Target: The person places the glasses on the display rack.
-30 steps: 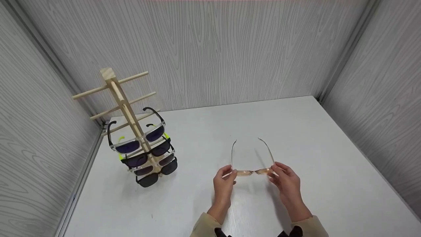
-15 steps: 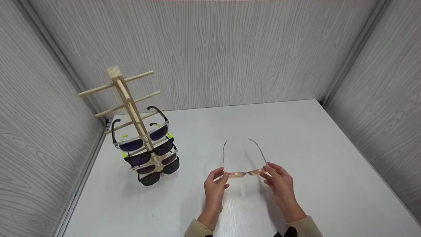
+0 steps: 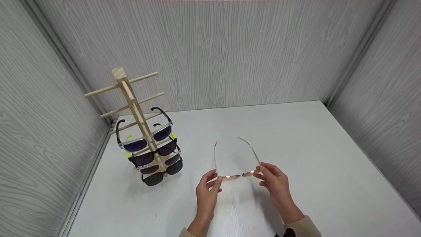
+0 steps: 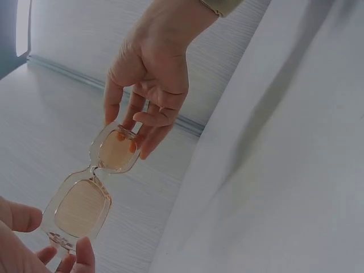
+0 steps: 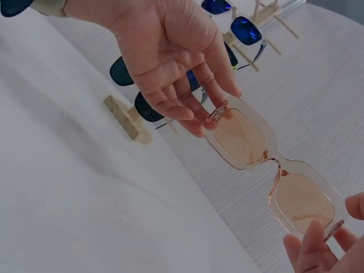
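Observation:
In the head view, my left hand and right hand hold a pair of sunglasses up over the table by the two ends of the frame. Fingers and thumb pinch each end near the hinge. The sunglasses have a clear frame and pale orange lenses, plain in the left wrist view at the lens and in the right wrist view at the lens. Both temples are unfolded and point away from me. Left of my hands stands a wooden eyewear rack.
Several dark-lensed sunglasses hang one above another on the rack's lower part. Bare pegs stick out sideways at its top. Grey wood-grain panels wall in the white table at the back and sides.
Both hands have moved left towards the rack with the sunglasses, whose front now looks slimmer and a little more tilted. The head view has turned slightly left.

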`<action>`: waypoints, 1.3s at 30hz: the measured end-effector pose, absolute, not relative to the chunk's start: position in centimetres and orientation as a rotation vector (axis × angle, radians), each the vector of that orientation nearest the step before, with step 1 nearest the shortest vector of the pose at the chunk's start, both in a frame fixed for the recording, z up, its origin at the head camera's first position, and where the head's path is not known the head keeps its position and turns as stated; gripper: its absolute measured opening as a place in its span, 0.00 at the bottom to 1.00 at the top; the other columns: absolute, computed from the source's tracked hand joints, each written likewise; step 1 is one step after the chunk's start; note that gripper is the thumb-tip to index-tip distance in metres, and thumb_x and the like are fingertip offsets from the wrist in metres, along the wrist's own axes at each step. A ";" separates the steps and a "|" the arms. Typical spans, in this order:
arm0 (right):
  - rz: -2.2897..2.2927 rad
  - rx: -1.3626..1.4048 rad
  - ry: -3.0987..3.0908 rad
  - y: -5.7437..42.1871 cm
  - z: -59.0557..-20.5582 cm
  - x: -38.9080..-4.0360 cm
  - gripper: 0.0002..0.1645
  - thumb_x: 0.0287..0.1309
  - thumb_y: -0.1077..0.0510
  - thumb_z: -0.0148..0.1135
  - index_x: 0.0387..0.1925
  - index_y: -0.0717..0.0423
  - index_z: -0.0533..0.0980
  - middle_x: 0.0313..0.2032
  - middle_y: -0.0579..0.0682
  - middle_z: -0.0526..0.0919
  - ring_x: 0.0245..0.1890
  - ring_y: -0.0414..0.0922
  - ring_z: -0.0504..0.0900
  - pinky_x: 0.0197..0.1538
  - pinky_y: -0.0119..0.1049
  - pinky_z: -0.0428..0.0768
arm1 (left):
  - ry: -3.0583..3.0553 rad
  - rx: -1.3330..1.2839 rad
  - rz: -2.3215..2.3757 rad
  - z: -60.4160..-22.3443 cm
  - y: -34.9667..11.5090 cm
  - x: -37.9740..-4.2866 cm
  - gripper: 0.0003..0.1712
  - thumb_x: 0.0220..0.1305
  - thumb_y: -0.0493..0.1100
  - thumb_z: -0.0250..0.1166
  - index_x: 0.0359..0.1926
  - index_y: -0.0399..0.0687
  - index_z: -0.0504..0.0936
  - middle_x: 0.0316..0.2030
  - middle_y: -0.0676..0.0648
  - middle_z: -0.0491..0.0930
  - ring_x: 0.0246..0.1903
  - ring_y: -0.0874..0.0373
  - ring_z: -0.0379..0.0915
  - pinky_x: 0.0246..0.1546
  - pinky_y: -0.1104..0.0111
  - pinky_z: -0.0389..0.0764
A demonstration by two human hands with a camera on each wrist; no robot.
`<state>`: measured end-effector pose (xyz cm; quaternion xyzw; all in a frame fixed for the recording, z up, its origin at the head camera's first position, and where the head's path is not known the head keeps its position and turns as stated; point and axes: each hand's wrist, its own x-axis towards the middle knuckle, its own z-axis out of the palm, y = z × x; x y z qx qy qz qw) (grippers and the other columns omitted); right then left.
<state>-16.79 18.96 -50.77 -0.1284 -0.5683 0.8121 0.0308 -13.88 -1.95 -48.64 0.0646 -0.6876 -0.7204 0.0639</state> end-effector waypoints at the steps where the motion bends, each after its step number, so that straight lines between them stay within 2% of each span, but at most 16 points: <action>1: 2.499 -0.384 -1.764 18.9 -50.7 -16.8 0.24 0.56 0.57 0.64 0.51 0.67 0.71 0.45 0.62 0.79 0.41 0.53 0.82 0.28 0.32 0.78 | -2.096 0.192 -2.158 -48.0 -2.1 -13.6 0.20 0.62 0.34 0.61 0.54 0.34 0.72 0.46 0.40 0.74 0.41 0.49 0.75 0.36 0.60 0.81; 6: 2.514 -0.333 -1.794 18.3 -50.0 -17.1 0.24 0.55 0.56 0.65 0.50 0.65 0.72 0.43 0.59 0.80 0.42 0.53 0.82 0.30 0.34 0.79 | -2.121 0.193 -2.127 -47.9 -3.0 -13.5 0.21 0.61 0.35 0.62 0.56 0.35 0.71 0.46 0.40 0.74 0.40 0.49 0.74 0.35 0.62 0.81; 12: 2.534 -0.233 -1.807 17.6 -48.7 -17.6 0.23 0.56 0.57 0.65 0.50 0.66 0.72 0.45 0.64 0.78 0.41 0.55 0.81 0.31 0.35 0.80 | -2.122 0.188 -2.123 -48.3 -4.3 -14.1 0.25 0.60 0.40 0.65 0.58 0.41 0.71 0.47 0.44 0.75 0.40 0.53 0.74 0.35 0.66 0.81; 21: 2.620 -0.109 -1.856 17.7 -47.2 -18.0 0.20 0.56 0.56 0.64 0.48 0.63 0.74 0.45 0.63 0.77 0.42 0.56 0.81 0.34 0.38 0.81 | -2.147 0.154 -2.135 -46.6 -5.8 -13.6 0.28 0.55 0.42 0.69 0.56 0.44 0.72 0.45 0.41 0.74 0.38 0.53 0.75 0.35 0.66 0.81; 26: 2.672 -0.029 -1.854 17.7 -46.0 -18.5 0.23 0.57 0.56 0.64 0.51 0.65 0.72 0.43 0.59 0.79 0.41 0.54 0.81 0.34 0.38 0.81 | -2.141 0.089 -2.106 -45.2 -6.2 -13.1 0.29 0.55 0.44 0.69 0.56 0.44 0.70 0.43 0.43 0.74 0.39 0.53 0.74 0.37 0.68 0.80; 30: 2.694 0.047 -1.808 17.6 -44.7 -18.8 0.25 0.58 0.58 0.63 0.53 0.69 0.69 0.44 0.61 0.79 0.40 0.53 0.82 0.33 0.37 0.81 | -2.117 0.011 -2.067 -44.1 -6.3 -12.9 0.30 0.55 0.45 0.69 0.57 0.44 0.69 0.43 0.43 0.74 0.39 0.53 0.74 0.38 0.67 0.79; 33: 2.699 0.105 -1.790 17.2 -43.9 -19.0 0.24 0.58 0.58 0.62 0.52 0.68 0.70 0.44 0.62 0.79 0.39 0.52 0.82 0.33 0.36 0.81 | -2.109 -0.019 -2.033 -43.3 -6.6 -12.7 0.30 0.55 0.44 0.69 0.57 0.44 0.69 0.43 0.43 0.74 0.40 0.54 0.74 0.39 0.67 0.79; 39: 2.702 0.182 -1.795 16.4 -42.8 -19.2 0.15 0.59 0.58 0.62 0.47 0.60 0.75 0.43 0.61 0.79 0.39 0.52 0.82 0.33 0.36 0.81 | -2.086 -0.039 -1.997 -42.3 -7.2 -12.4 0.29 0.55 0.41 0.69 0.56 0.43 0.69 0.42 0.42 0.74 0.39 0.53 0.75 0.38 0.68 0.79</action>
